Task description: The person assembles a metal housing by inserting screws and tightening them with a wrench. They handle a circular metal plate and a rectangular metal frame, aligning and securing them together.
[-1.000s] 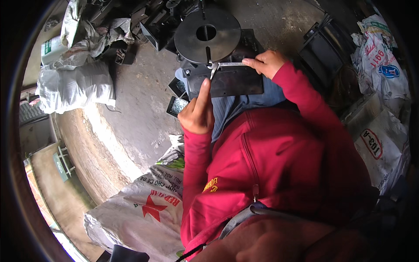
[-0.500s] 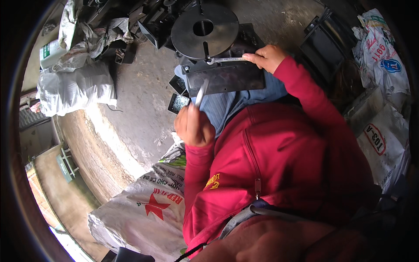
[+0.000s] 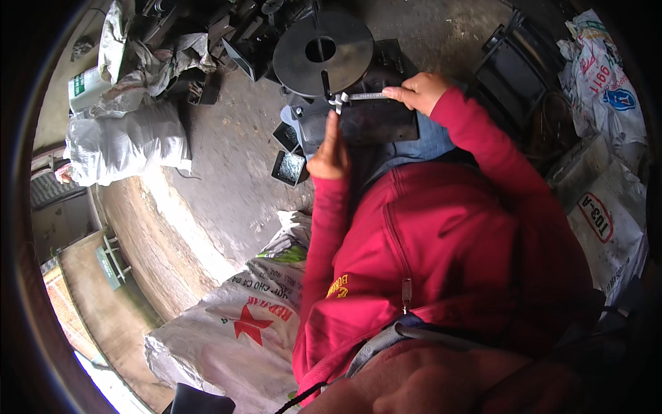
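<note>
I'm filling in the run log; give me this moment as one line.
left hand: fingers on dark metal plate | right hand: grips wrench | wrench head beside round disc

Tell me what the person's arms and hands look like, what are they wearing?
Both arms are covered by long sleeves of a dark red zip-up jacket, with a small yellow mark on the chest. The left hand and the right hand are bare: no gloves, and no rings or watch can be made out. The cuffs end right at the wrists. The zipper's metal pull hangs at the front.
</note>
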`<state>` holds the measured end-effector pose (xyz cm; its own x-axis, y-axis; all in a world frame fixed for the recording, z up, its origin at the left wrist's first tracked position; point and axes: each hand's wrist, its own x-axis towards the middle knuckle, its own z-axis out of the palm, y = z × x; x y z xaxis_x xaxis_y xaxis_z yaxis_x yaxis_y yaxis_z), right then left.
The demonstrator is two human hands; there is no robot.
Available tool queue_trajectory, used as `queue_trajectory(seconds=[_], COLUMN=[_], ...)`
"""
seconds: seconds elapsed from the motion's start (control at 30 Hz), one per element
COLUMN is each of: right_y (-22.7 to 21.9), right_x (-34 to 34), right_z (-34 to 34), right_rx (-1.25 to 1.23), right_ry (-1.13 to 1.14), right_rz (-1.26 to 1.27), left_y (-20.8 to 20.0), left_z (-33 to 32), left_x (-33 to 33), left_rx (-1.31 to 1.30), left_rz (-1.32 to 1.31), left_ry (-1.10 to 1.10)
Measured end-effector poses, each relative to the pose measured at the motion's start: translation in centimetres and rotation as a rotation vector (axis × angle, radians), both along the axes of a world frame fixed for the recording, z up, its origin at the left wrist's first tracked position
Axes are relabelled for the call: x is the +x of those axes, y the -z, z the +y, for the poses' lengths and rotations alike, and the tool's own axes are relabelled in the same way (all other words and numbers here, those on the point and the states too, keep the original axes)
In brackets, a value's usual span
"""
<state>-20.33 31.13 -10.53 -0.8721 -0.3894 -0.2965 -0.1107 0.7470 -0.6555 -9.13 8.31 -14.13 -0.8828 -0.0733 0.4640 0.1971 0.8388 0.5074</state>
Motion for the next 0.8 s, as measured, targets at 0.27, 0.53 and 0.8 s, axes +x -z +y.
queue_trajectory(seconds=[0.27, 0.53, 0.8], right_y=[0.8, 1.7, 1.3], right_x=[0.0, 0.0, -0.8], right_z=[0.7, 0.9, 0.4], right_rx=[-0.025, -0.054, -0.041], right_ry=[0.015, 0.025, 0.002], right_rz=[-0.027, 0.095, 0.042], left_y=[-5.1, -4.8, -0.1], left_z=[-0.8, -0.3, -1.0], left_x=[2.0, 1.7, 1.2], left_rx=[0.079, -0.003, -0.017], left_rz=[0.406, 0.123, -0.100], left_ry=[0.151, 0.102, 0.012])
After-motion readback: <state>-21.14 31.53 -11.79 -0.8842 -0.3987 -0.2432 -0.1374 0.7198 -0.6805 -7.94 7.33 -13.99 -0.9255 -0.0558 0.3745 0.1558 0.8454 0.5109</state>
